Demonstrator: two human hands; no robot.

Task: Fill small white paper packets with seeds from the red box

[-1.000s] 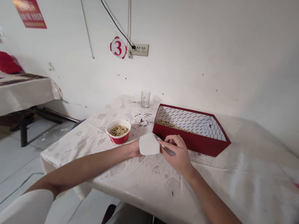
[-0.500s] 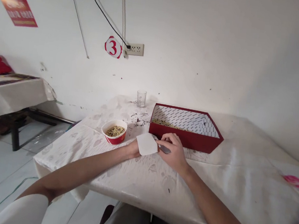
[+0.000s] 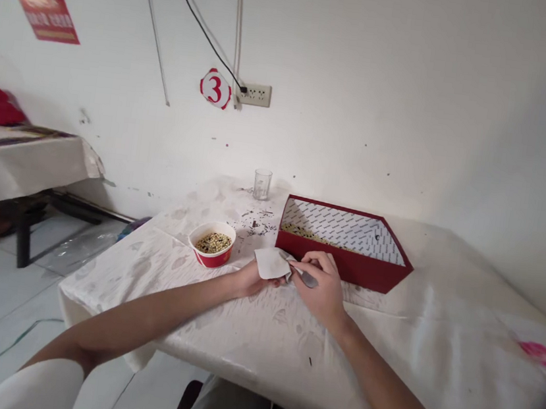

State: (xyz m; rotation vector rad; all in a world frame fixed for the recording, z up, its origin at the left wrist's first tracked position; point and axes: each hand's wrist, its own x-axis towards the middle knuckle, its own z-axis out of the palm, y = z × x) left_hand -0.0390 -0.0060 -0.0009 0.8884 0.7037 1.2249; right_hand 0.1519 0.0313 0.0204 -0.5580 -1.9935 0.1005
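Observation:
My left hand (image 3: 254, 280) is closed under a small white sheet (image 3: 271, 264) that looks like paper or thin cloth, with most of its fingers hidden. At the sheet's right edge, my right hand (image 3: 322, 287) has its thumb and fingers pinched together. A greyish rounded piece (image 3: 308, 279), perhaps the bowl of a spoon, shows below those fingers. Left of the hands stands a red and white paper bowl (image 3: 214, 258) of mixed grains. Just behind my right hand lies a dark red box (image 3: 369, 269) with a patterned white lining and grains along its bottom.
A clear drinking glass (image 3: 262, 184) stands near the wall, with dark bits (image 3: 255, 222) scattered in front of it. A pale patterned cloth (image 3: 219, 320) covers the table. Farther left is another covered table (image 3: 25, 151). A socket strip (image 3: 256, 95) sits on the wall.
The white sheet has tipped flatter, and more of its creased right edge shows by my right fingers. Both hands stay close together. The view has shifted slightly.

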